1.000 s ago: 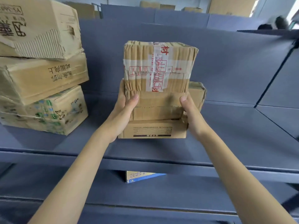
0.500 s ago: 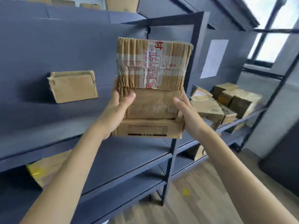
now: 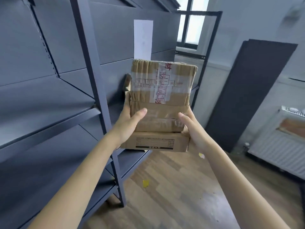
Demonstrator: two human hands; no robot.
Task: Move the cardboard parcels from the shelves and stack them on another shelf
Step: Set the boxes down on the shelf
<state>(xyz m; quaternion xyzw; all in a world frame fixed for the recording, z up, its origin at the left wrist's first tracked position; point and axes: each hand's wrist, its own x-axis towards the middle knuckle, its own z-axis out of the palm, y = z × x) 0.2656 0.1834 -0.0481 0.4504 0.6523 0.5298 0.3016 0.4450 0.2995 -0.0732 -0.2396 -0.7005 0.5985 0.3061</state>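
Note:
I carry a small stack of cardboard parcels in front of me, off any shelf. The top parcel (image 3: 162, 83) is wrinkled, with clear tape and red print. Under it sit a taped middle parcel (image 3: 158, 120) and a flat bottom parcel (image 3: 155, 142) with a black printed label. My left hand (image 3: 130, 123) grips the stack's left side, thumb on the front. My right hand (image 3: 192, 128) grips the right side, thumb on the front. A bit of another parcel (image 3: 127, 83) shows behind the stack on the shelf.
Dark blue metal shelving (image 3: 49, 100) runs along the left, its upright post (image 3: 99, 90) close to my left wrist. A tall dark panel (image 3: 250, 90) leans on the right wall beside a white radiator (image 3: 280, 146). Yellow scraps (image 3: 145, 183) lie on the wooden floor.
The stack has come off the shelf and I have turned right with it. The left parcels have left view; the shelving's end, floor and radiator now show. My grip is unchanged.

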